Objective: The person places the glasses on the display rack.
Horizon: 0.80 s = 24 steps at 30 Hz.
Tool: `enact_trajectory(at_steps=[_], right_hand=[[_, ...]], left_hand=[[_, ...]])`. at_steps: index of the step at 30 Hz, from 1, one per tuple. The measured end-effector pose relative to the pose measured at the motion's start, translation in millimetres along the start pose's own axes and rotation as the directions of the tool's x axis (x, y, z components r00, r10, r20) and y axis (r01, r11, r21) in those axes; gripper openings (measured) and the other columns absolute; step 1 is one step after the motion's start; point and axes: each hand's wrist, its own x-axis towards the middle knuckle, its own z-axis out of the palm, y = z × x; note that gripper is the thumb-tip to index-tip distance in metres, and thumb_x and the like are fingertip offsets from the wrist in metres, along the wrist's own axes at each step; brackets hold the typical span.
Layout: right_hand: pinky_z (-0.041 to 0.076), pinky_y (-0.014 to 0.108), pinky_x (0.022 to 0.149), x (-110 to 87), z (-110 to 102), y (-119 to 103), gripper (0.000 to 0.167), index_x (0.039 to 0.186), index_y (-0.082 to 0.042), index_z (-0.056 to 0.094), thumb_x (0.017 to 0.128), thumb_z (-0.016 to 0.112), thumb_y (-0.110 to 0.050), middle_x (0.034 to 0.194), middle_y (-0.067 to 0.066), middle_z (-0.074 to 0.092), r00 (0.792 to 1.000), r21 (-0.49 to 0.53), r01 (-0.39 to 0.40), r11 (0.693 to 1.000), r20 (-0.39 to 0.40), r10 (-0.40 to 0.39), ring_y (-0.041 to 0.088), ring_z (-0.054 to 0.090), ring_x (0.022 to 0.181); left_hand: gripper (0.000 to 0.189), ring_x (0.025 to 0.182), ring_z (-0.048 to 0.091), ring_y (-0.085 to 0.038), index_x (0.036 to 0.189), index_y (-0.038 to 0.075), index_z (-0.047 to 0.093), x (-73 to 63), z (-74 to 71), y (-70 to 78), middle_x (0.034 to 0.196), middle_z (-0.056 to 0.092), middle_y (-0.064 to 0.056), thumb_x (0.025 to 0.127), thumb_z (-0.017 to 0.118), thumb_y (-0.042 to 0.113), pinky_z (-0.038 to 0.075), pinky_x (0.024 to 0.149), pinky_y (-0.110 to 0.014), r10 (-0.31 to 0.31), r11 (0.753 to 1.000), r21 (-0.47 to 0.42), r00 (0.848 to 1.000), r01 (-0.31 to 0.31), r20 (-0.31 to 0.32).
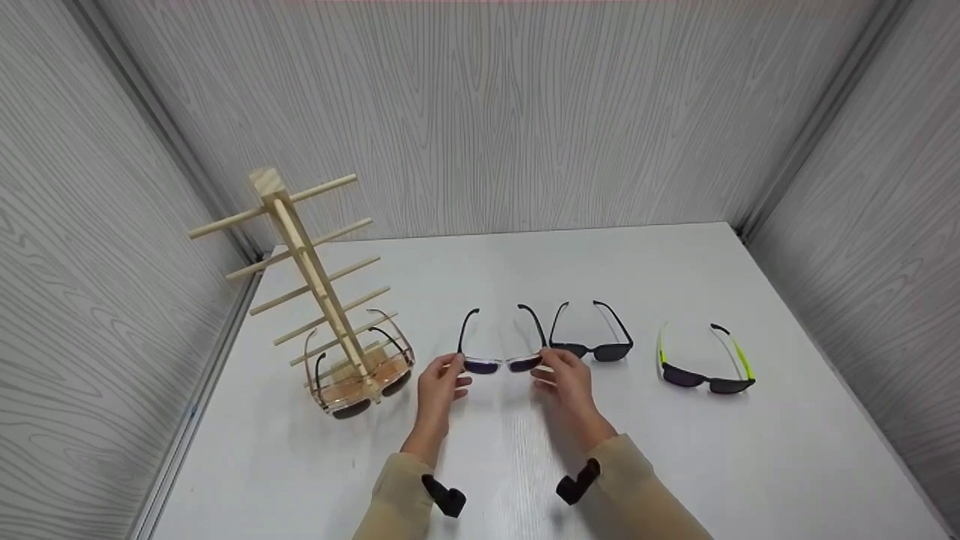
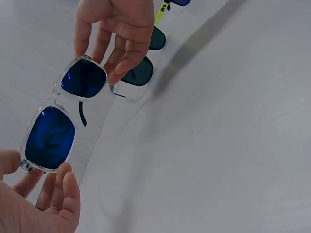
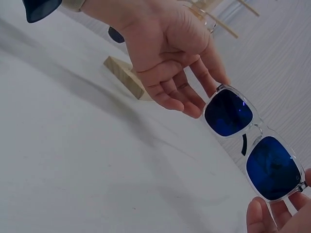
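Clear-framed sunglasses [image 1: 481, 367] with blue mirrored lenses and dark temples are held by both hands, raised in front of me. The left hand [image 1: 439, 386] pinches one outer corner of the frame between thumb and fingers. At the opposite corner, the right hand [image 1: 568, 379] grips the frame the same way. Both temples are unfolded and point away from me. In the left wrist view the lenses [image 2: 51, 138] face the camera, with the right hand [image 2: 121, 29] above and the left hand [image 2: 41, 208] below. The right wrist view shows the left hand [image 3: 165, 48] at the upper corner.
On the left, a wooden display stand [image 1: 307, 262] with several rods carries eyewear [image 1: 352, 407] low down. Black sunglasses [image 1: 611, 352] lie unfolded just beyond the right hand. Further right on the white table [image 1: 750, 465] are black sunglasses with yellow-green temples [image 1: 727, 386]. Wood-grain panels [image 1: 480, 112] enclose the table.
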Motion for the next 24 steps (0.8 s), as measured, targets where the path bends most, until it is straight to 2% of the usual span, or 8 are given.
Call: enact_trajectory(at_steps=[6,12,17,22,24], right_hand=[[0.054,0.034,0.068,-7.1,-1.4,-10.3,0.021,0.1,-0.001,0.06,0.09,0.063,-0.019,0.094,0.011,0.063,1.0,0.022,-0.015,1.0,0.011,0.015,0.032,0.065,0.088],[0.054,0.035,0.07,-12.0,-1.9,-17.8,0.02,0.101,-0.001,0.06,0.09,0.062,-0.018,0.093,0.011,0.062,0.999,0.045,0.009,0.999,0.047,-0.011,0.035,0.063,0.092],[0.053,0.035,0.071,-16.9,-2.0,-22.7,0.024,0.104,0.001,0.059,0.09,0.063,-0.017,0.093,0.011,0.063,0.997,0.057,0.043,0.997,0.066,-0.046,0.038,0.061,0.096],[0.053,0.034,0.07,-21.8,-0.7,-27.6,0.025,0.105,0.001,0.06,0.089,0.064,-0.018,0.092,0.01,0.062,0.995,0.068,0.061,0.996,0.076,-0.067,0.037,0.062,0.093],[0.053,0.034,0.07,-23.5,0.2,-29.7,0.025,0.105,0.002,0.06,0.09,0.063,-0.017,0.093,0.01,0.061,0.994,0.071,0.065,0.995,0.081,-0.071,0.035,0.063,0.09]], left_hand=[[0.034,0.081,0.065,-0.021,0.113,0.004,0.062,-8.0,-2.3,6.1,0.096,0.064,-0.01,0.091,0.061,0.03,0.053,0.07,-0.034,0.026,1.0,-0.014,0.999,-0.025,0.033],[0.035,0.083,0.065,-0.022,0.115,0.005,0.061,-17.9,-5.3,14.0,0.097,0.062,-0.01,0.091,0.061,0.03,0.053,0.071,-0.034,0.068,0.997,-0.027,0.996,-0.066,0.054],[0.038,0.085,0.064,-0.027,0.12,0.003,0.057,-27.0,-8.6,21.8,0.099,0.061,-0.015,0.091,0.062,0.028,0.053,0.073,-0.037,0.092,0.995,-0.038,0.992,-0.089,0.086],[0.037,0.092,0.062,-0.036,0.122,0.0,0.055,-42.0,-12.3,36.5,0.104,0.058,-0.021,0.093,0.059,0.023,0.051,0.078,-0.043,0.106,0.994,-0.027,0.987,-0.103,0.123],[0.037,0.093,0.061,-0.036,0.122,-0.001,0.056,-44.5,-14.3,38.9,0.102,0.059,-0.019,0.093,0.059,0.022,0.051,0.078,-0.043,0.108,0.994,-0.019,0.985,-0.107,0.134]])
